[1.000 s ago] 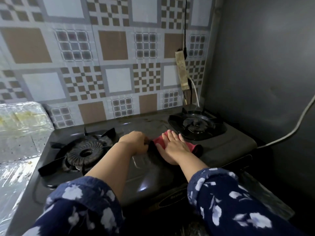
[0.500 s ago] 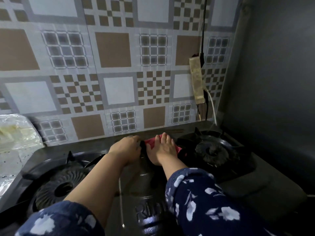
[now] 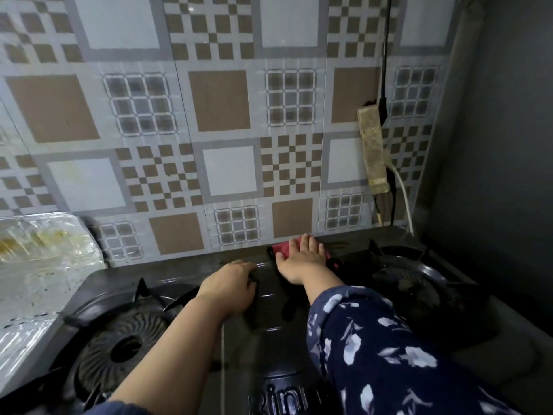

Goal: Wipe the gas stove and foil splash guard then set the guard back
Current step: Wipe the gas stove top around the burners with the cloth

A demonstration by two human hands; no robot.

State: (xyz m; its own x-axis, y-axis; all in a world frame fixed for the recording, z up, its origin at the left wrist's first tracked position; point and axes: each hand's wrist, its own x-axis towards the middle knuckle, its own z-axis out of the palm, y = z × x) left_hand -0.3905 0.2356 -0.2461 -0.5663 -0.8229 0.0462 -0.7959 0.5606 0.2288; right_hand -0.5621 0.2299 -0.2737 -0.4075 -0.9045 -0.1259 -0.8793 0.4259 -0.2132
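Gas stove (image 3: 270, 298): a black two-burner top is spread across the lower frame, its back edge set against the tiled wall.
Red cloth (image 3: 282, 248): it is laid flat on the stove's rear strip, between the two burners, at 12 o'clock from the stove's middle.
Right hand (image 3: 302, 259): it is pressed flat on the red cloth, fingers straight and pointed toward the wall.
Left hand (image 3: 229, 287): it is rested on the stove top at 8 o'clock from the right hand, fingers curled downward; whether anything is held cannot be told.
Left burner (image 3: 119, 344): it is seen at 7 o'clock from the left hand.
Right burner (image 3: 410, 283): it is seen at 3 o'clock from the cloth.
Foil splash guard (image 3: 39, 259): it is stood off the stove's left end, at 9 o'clock, stained yellow near its top.
Power strip (image 3: 372, 148): it is fixed on the tiled wall (image 3: 215, 121), at 1 o'clock from the cloth.
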